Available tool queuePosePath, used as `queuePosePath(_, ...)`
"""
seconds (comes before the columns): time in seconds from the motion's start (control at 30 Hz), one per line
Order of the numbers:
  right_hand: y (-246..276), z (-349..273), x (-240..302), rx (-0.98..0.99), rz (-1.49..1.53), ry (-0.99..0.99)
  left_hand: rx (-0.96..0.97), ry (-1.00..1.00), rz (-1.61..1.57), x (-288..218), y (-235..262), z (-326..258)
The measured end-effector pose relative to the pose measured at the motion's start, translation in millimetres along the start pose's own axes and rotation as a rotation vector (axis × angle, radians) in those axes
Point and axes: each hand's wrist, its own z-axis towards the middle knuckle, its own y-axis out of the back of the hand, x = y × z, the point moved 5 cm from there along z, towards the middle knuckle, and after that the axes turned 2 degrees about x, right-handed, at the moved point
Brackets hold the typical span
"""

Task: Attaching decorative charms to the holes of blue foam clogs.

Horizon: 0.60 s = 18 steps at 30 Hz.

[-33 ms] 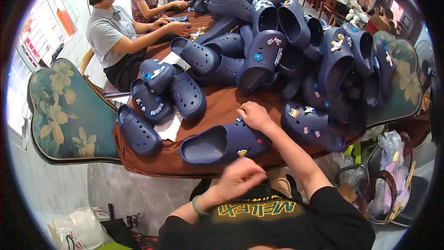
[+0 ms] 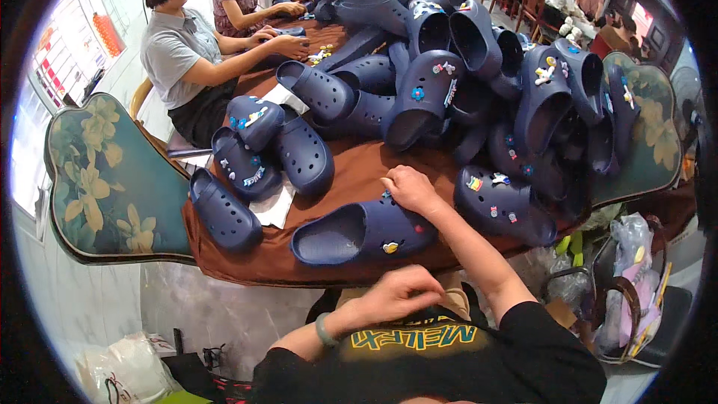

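Note:
A navy clog (image 2: 329, 233) lies on its sole at the near table edge, its opening toward the left. Its toe carries a yellow and white charm, a small red one and a blue one. My right hand (image 2: 410, 188) is bent over the far side of that toe, fingers closed against it by the blue charm. Just off the table edge, in front of my body, my left hand (image 2: 404, 292) hovers apart from the clog. Its fingers are drawn together and slightly blurred; whatever they may hold is hidden.
Right of my forearm sits a decorated navy clog (image 2: 497, 209). Several more clogs (image 2: 307, 153) stand at left, partly on white paper (image 2: 275, 206). A high clog heap (image 2: 426, 93) fills the back. Two people work along the left side. Chairs (image 2: 112, 179) flank the brown-covered table.
My left hand has shifted a little to the right and down, away from the clog. My right hand stays at the toe, nearly unmoved.

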Motion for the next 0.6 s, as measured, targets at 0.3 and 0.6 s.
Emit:
queuePosePath(0.3,4,4,5,0.088,0.022,-0.054,1.087,-0.065,-0.538,59,-143,36)
queuePosePath(0.6,1,1,7,0.06,-0.02,-0.018,1.148,0.155,-0.853,68,-154,24)
